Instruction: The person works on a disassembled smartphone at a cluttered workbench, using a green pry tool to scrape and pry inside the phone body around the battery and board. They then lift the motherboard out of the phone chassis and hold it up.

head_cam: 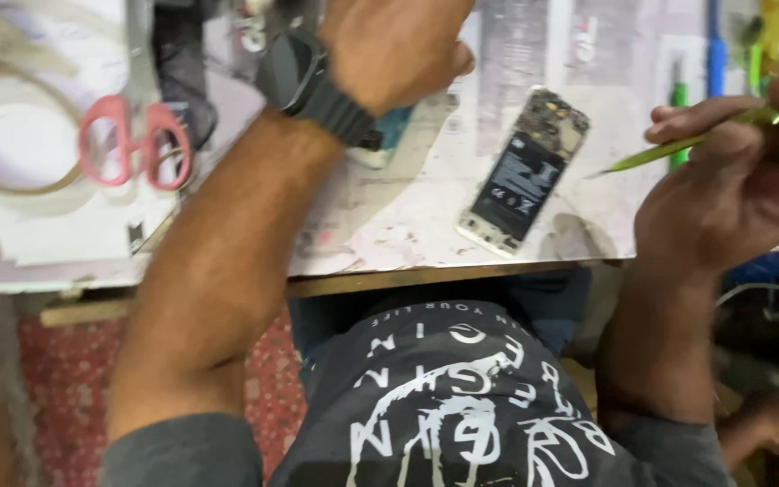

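A dark shirt (462, 406) with white printing is filling the near edge of the view, and both bare forearms are reaching out from it over the pale, scuffed table (389, 225). The right hand (741, 180) is pinching a slim green pointed tool (687, 144) between thumb and fingers, its tip hovering just right of the opened phone (525, 171). That phone is lying back-up and tilted near the middle of the table, its cover off, its dark battery and circuit board showing. The left hand (394, 45), with a dark watch (304, 77) at the wrist, is curling closed at the far edge; whether it is gripping anything I cannot tell, though a bluish-edged flat piece (389, 135) is lying just under it. Pink-handled scissors (137, 140) are resting far left on white sheets. By my judgement the work is standing at the prying or probing stage inside the phone. The coming move is calling for a steady tool tip brought onto the board or battery edge, with the other hand bracing the phone's body.
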